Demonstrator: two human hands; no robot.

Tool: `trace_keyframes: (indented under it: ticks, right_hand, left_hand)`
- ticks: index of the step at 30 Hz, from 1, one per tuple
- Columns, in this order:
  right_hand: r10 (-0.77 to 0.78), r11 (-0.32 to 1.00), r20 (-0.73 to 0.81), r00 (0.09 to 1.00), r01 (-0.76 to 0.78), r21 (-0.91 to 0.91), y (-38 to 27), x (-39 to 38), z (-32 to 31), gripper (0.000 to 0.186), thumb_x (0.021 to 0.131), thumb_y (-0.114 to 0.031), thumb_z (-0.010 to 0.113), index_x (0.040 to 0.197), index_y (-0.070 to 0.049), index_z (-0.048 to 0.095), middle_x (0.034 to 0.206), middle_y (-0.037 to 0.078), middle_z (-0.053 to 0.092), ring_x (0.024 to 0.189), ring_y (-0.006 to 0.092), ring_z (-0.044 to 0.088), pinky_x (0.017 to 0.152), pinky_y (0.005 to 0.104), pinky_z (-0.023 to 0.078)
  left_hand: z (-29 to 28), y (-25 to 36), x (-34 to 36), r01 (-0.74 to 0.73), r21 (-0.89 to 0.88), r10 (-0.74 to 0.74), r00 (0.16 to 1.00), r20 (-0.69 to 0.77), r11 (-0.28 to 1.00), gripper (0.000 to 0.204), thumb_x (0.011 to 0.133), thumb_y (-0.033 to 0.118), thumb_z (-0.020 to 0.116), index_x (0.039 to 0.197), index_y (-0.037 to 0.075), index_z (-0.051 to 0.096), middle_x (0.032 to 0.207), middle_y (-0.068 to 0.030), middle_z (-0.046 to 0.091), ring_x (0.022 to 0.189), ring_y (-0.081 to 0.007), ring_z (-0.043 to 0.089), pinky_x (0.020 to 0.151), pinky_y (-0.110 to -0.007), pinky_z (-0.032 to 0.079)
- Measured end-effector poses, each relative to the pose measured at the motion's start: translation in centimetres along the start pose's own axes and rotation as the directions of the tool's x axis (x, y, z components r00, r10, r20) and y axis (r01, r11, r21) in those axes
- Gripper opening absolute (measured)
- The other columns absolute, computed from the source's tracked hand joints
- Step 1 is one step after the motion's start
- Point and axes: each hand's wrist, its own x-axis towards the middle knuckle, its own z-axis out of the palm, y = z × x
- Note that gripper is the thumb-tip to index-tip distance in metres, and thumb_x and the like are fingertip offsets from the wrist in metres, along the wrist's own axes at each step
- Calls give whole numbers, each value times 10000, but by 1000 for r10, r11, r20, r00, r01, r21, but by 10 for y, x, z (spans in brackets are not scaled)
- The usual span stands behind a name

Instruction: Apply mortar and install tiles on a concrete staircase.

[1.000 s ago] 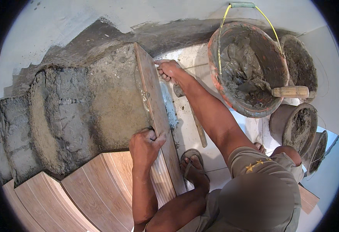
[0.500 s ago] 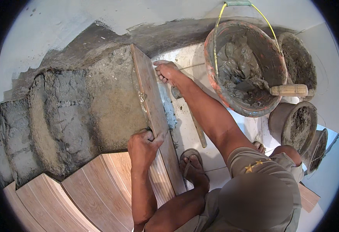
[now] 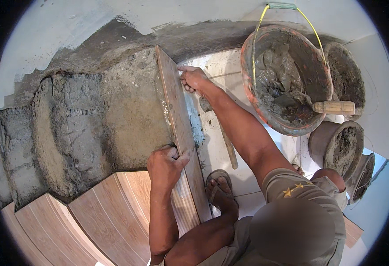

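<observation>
A long wood-look tile (image 3: pixel 176 102) stands on edge along the front of a rough cement step (image 3: pixel 130 111), with wet mortar showing behind its top edge. My left hand (image 3: pixel 165 166) is closed over the tile's upper edge at the near end, thumb on the outer face. Towards the far end, my right hand (image 3: pixel 193 80) has its index finger stretched to the tile's outer face, while the other fingers are curled with nothing visible in them. Partly hidden beneath my right forearm, a hammer with a wooden handle (image 3: pixel 229 148) lies on the floor.
A mortar bucket (image 3: pixel 249 95) stands at right, its yellow handle raised, with a wooden-handled trowel (image 3: pixel 334 107) inside. More mortar-crusted buckets (image 3: pixel 325 142) sit beside it. Tiled steps (image 3: pixel 101 208) lie at lower left. A partly plastered wall (image 3: pixel 194 37) runs behind.
The whole view has shifted slightly, so the tile and bucket appear a little farther right. Both hands keep their places at the tile.
</observation>
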Motion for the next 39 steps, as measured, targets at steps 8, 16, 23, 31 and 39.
trace_keyframes:
  ticks: [8,16,23,31,39]
  right_hand:
    - [129,966,-196,972,-167,-195,-26,-32,41,424,996,-84,513,1405,-144,605,685,-24,533,472,87,439,394,257,370]
    - [158,967,-194,968,-191,-165,-24,-29,35,351,982,-104,534,1310,-141,656,693,-5,550,478,104,475,391,252,372]
    - [21,992,-203,979,-46,-121,-16,-28,29,349,971,-43,543,1304,-80,639,714,19,584,491,126,496,408,270,392]
    - [-484,758,-130,866,340,-557,-14,-44,12,259,990,-85,548,1207,-37,680,730,23,609,585,95,561,484,273,440]
    - [-755,272,56,653,391,-879,-10,-144,22,239,990,-95,536,1151,-29,699,873,114,682,769,200,643,767,339,530]
  left_hand:
    - [-5,-4,-3,35,-25,-36,999,-17,999,404,721,258,850,633,-18,568,652,-222,568,607,-414,549,606,-476,453]
    - [-4,-4,-3,28,-4,-28,1000,-1,1000,369,727,261,854,660,-13,616,665,-223,586,644,-414,587,624,-465,466]
    - [-5,-2,-5,57,20,-57,998,-18,998,398,738,300,855,659,-15,625,663,-230,601,646,-428,593,640,-477,477]
    - [-6,7,-4,70,82,-69,998,-16,994,428,771,416,810,710,7,702,721,-243,662,702,-446,651,683,-505,515]
    - [-15,-1,-17,22,-10,-23,998,-55,1000,521,809,497,786,708,-6,694,769,-245,657,761,-449,651,725,-517,511]
